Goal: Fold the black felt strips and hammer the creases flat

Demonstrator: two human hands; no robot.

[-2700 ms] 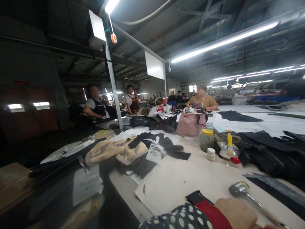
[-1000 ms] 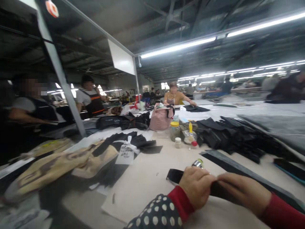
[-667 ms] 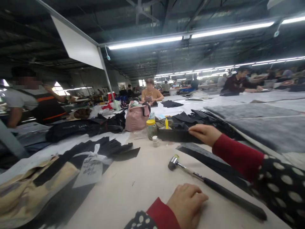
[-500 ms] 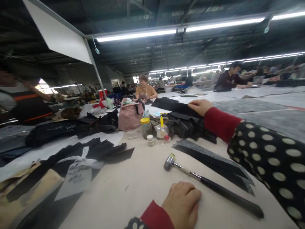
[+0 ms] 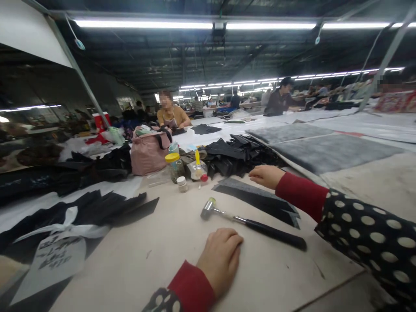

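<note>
My left hand (image 5: 221, 258) rests palm down on the pale table with its fingers curled in and nothing in them. Just beyond it lies a mallet (image 5: 256, 225) with a black handle, a silver head and a yellowish face. My right hand (image 5: 267, 176) hovers near a small stack of grey and black strips (image 5: 256, 197), fingers stretched to the left and holding nothing. A heap of black pieces (image 5: 227, 154) lies beyond that hand. To its left stand a jar with a yellow lid (image 5: 174, 168), a small white-capped bottle (image 5: 182, 185) and a yellow-handled brush (image 5: 197, 161).
A bundle of black pieces (image 5: 123, 208) with a handwritten tag (image 5: 60, 258) covers the left side. A pink bag (image 5: 147, 154) stands behind the jar. Grey sheets (image 5: 344, 151) lie at the right. A co-worker (image 5: 172, 115) works across the table.
My right hand has let go of a black piece over the heap and come back, lower and nearer. My left hand stays on the table. The view has turned to the right.
</note>
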